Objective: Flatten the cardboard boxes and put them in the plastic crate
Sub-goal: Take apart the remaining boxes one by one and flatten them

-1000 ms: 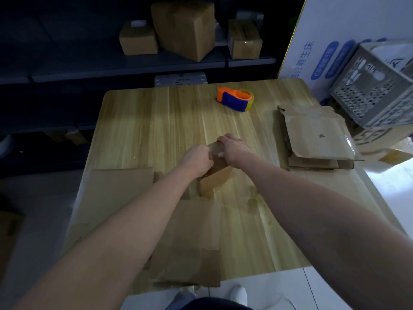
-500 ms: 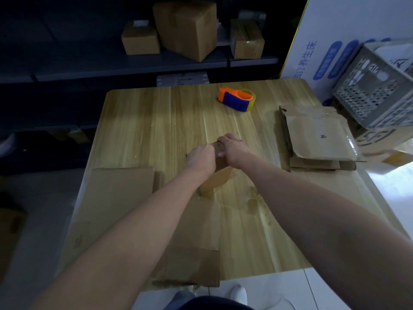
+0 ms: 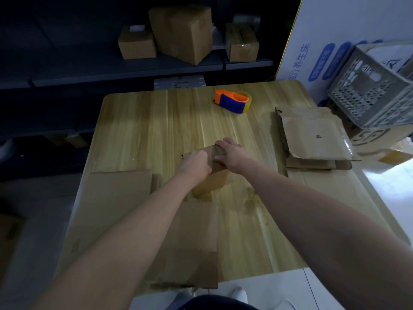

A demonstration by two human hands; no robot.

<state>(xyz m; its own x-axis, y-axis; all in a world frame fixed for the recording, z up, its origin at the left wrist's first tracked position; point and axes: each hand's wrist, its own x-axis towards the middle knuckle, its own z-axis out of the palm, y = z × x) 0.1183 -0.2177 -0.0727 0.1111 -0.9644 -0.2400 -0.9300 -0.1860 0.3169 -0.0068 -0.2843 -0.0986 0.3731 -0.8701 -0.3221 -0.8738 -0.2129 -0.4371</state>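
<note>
From the head camera, the left hand (image 3: pixel 196 162) and the right hand (image 3: pixel 230 153) both grip the small cardboard box (image 3: pixel 218 181). It is not yet flattened and stands at the middle of the wooden table (image 3: pixel 152 130). The left hand's fingers are curled over the box top. The right hand's fingers lie across the top and its thumb pinches the near side.

Beyond the box, to its right, lies an orange and blue tape dispenser (image 3: pixel 232 104). Well right of the box, a stack of flattened boxes (image 3: pixel 312 135) lies by the table edge. Farther right of the box, off the table, the grey plastic crate (image 3: pixel 375 90) sits tilted on other cartons. Left of the box lies a flat cardboard sheet (image 3: pixel 118 193). Nearer than the box, more flat cardboard (image 3: pixel 192 242) lies partly under the forearms.

Far behind the box, three closed cartons (image 3: pixel 181 32) stand on a dark shelf (image 3: pixel 134 72). The room is dim.
</note>
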